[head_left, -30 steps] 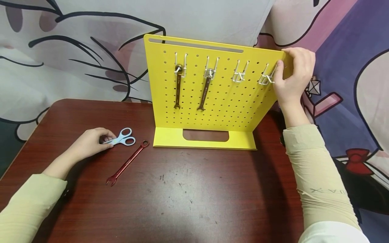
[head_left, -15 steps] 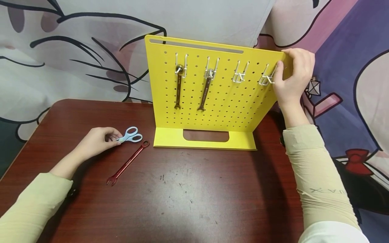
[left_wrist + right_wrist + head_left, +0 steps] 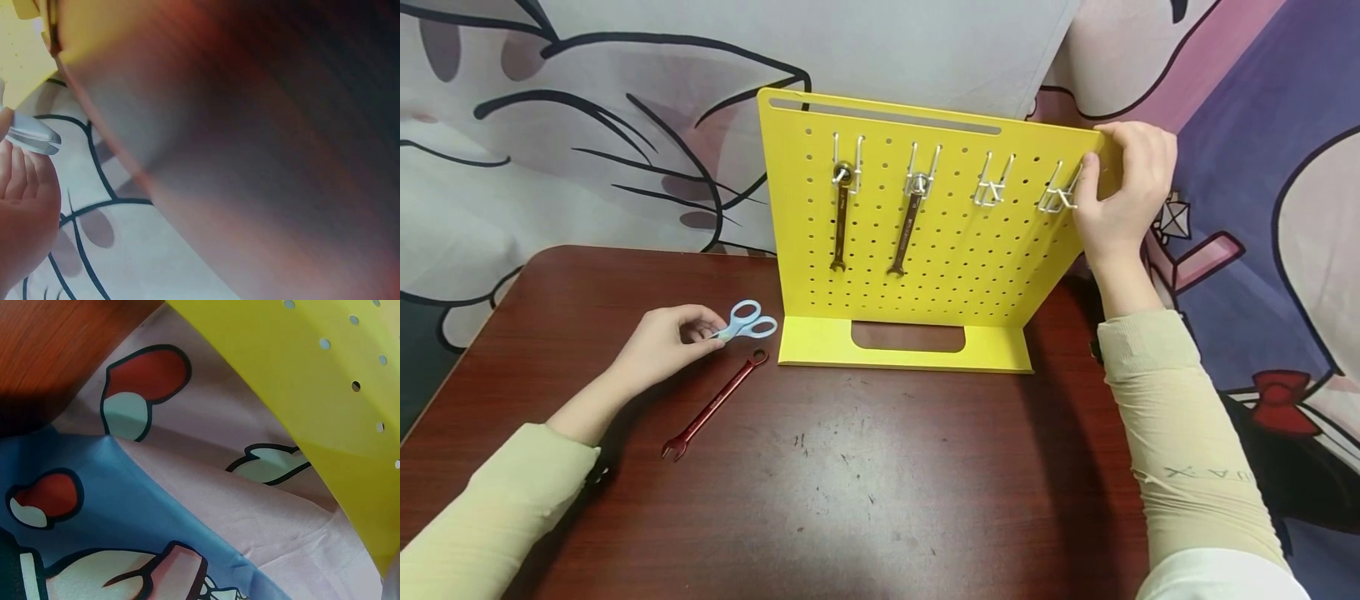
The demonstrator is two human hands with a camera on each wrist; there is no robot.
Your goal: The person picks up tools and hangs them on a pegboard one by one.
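My left hand [image 3: 673, 342] pinches light blue scissors [image 3: 747, 323] by the blade end, their two handle loops pointing right toward the pegboard. In the left wrist view the tip of the scissors [image 3: 37, 134] sticks out past the fingers. With thumb in front and fingers behind, my right hand [image 3: 1127, 183] grips the upper right edge of the yellow pegboard [image 3: 940, 267]. Two dark combination wrenches hang there, a left wrench [image 3: 841, 225] and a right wrench [image 3: 906, 229], each on a white wire hook. The two hooks to their right, a third hook [image 3: 991, 190] and a fourth hook [image 3: 1057, 198], carry nothing.
A red combination wrench [image 3: 715, 407] lies slantwise on the dark wooden table [image 3: 880, 483], just below the scissors. The board's yellow base [image 3: 812, 342] stands on the table, close to the scissors' handles. A printed cloth [image 3: 625, 167] hangs behind.
My left hand has carried the scissors right and slightly away from me, past the red wrench's ring end toward the board's base. My right hand has kept its grip on the board.
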